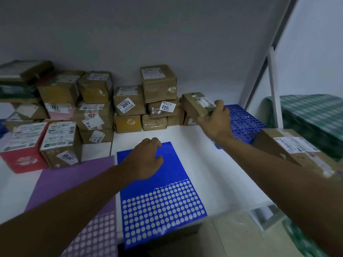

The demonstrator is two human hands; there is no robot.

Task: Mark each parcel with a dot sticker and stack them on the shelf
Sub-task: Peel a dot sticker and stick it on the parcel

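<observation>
White shelf surface (194,145) is being lit dimly, with stacked parcels (128,102) lined against the grey wall across the upper left and centre of the frame. A small brown parcel (196,103) is being gripped by the right hand (215,123), fingers curled round it, at centre right beside the stack. The blue sticker sheet (167,210) is being touched by the left hand (144,160), fingers loosely bent, at lower centre.

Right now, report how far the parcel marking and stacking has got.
Done: many parcels are already stacked at the back of the shelf. In hand: the right hand holds a small parcel at the stack's right end, while the left hand rests on the blue sticker sheet. Left: at least the large box at right.
</observation>
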